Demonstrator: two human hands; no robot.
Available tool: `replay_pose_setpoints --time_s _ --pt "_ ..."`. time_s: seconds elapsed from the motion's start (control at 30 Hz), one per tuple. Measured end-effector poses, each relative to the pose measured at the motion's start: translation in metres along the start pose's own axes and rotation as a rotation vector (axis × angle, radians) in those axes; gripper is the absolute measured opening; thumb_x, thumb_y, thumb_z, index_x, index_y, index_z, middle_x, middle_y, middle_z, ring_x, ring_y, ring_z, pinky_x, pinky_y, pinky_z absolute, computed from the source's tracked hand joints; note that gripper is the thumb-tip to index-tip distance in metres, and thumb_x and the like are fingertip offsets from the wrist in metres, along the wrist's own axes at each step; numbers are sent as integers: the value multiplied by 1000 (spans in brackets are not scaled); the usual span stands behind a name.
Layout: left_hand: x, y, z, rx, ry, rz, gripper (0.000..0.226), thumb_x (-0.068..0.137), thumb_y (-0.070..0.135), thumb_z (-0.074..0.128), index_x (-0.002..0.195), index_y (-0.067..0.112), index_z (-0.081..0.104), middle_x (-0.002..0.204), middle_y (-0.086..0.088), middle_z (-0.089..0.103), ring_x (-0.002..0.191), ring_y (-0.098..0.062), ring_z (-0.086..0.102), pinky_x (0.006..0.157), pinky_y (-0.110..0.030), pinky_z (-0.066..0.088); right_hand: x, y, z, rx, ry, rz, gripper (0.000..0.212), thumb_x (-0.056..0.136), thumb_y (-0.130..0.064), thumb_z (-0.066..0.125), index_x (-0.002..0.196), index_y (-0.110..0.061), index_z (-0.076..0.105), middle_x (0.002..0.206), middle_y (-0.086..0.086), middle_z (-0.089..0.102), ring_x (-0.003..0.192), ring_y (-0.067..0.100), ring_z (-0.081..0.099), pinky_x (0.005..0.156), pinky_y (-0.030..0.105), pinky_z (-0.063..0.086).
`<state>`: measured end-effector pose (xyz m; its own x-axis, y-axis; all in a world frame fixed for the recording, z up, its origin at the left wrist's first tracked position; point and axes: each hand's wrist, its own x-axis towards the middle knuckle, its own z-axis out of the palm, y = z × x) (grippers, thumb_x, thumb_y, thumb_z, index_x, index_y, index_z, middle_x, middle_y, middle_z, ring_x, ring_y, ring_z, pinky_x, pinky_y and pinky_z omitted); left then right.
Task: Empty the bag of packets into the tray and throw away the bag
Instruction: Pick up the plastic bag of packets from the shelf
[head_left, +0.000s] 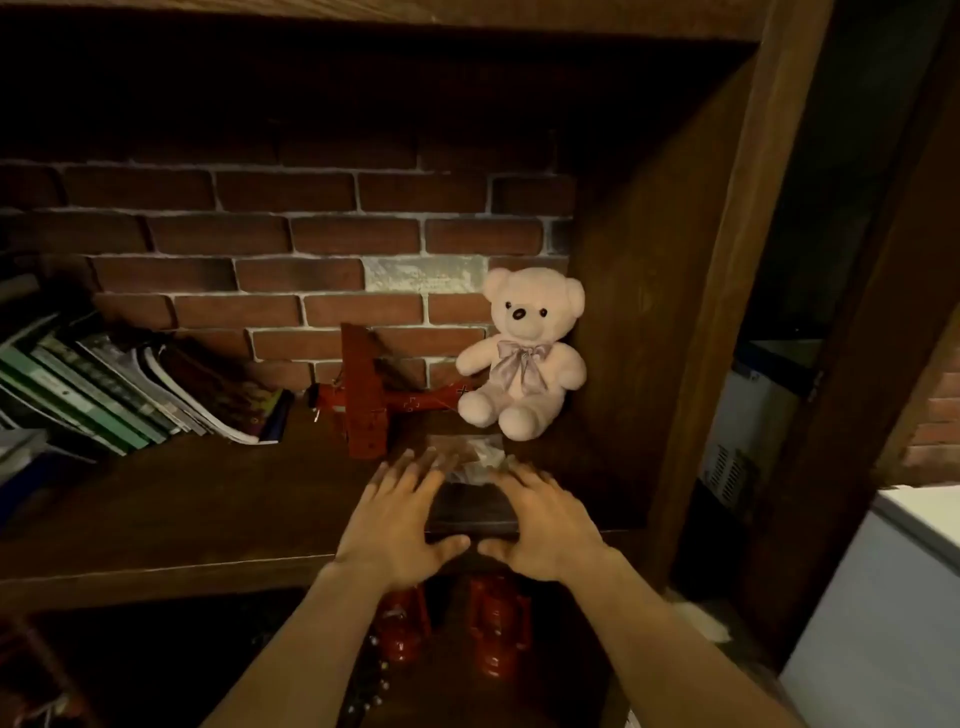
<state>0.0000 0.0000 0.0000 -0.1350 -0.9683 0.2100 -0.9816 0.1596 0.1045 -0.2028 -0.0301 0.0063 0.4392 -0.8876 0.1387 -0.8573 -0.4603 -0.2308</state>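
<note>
A dark rectangular tray (470, 512) sits on the wooden shelf (208, 514), near its front edge. Crinkled clear plastic with pale packets (480, 457) lies at the tray's far end; I cannot tell bag from packets in the dim light. My left hand (402, 519) hovers at the tray's left side with fingers spread. On the tray's right side my right hand (540, 525) is spread the same way. Both thumbs point inward at the tray's near edge. Neither hand holds anything.
A pink teddy bear (524, 358) sits at the shelf's back right corner against a brick wall. A red toy plane (371, 400) stands left of it. Leaning books (119, 395) fill the left. Two red lanterns (496, 626) stand on the shelf below. A white appliance (893, 587) is at right.
</note>
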Motion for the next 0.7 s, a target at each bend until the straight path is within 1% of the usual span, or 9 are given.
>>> replay_pose_setpoints --time_s 0.1,0.2,0.33,0.4,0.47,0.57,0.63,0.7 --pt "1 5 11 33 -63 31 102 83 70 53 159 30 -3 169 1 4 155 -19 -4 125 -37 -5 1 5 8 -17 -35 -25 91 81 -51 74 156 -32 26 166 -2 24 153 29 18 119 51 32" --pt "0 9 15 42 -119 33 95 88 60 57 158 31 0 168 0 12 155 -19 3 126 -36 1 2 6 16 -48 -42 -36 83 84 -44 74 155 -32 32 164 -2 29 152 28 23 119 48 33" --pt "-3 14 15 51 -186 1 69 95 47 56 154 30 24 160 -2 34 148 -25 29 122 -40 21 0 4 20 -99 -80 -25 66 89 -33 72 149 -29 44 161 1 37 145 27 38 117 44 36" --pt "-7 16 15 67 -184 8 64 96 43 57 152 30 29 154 0 41 144 -24 34 118 -40 27 -2 2 20 -129 -74 -42 62 89 -28 72 146 -29 48 158 2 41 140 28 43 114 45 39" --pt "-10 15 16 81 -158 20 60 95 39 59 149 32 33 147 3 47 138 -21 41 115 -39 32 -4 0 19 -181 -49 -71 56 89 -23 72 141 -28 52 151 2 49 134 28 49 109 44 43" --pt "-15 14 14 77 -118 42 53 95 31 60 144 36 40 138 7 53 127 -18 49 107 -37 40 -8 -3 18 -216 31 -109 41 90 -18 69 130 -26 61 132 0 61 120 26 56 100 41 48" --pt "-18 13 11 41 -98 54 45 97 28 57 140 38 45 135 10 56 122 -16 53 102 -36 44 -11 -4 16 -171 68 -123 27 93 -16 64 119 -24 66 121 -1 65 112 23 59 92 37 49" --pt "-20 11 4 -11 -94 57 37 100 30 52 135 40 48 132 11 59 119 -15 57 96 -36 47 -15 -5 10 -112 69 -124 18 94 -18 60 109 -23 69 112 0 68 105 22 61 85 35 49"
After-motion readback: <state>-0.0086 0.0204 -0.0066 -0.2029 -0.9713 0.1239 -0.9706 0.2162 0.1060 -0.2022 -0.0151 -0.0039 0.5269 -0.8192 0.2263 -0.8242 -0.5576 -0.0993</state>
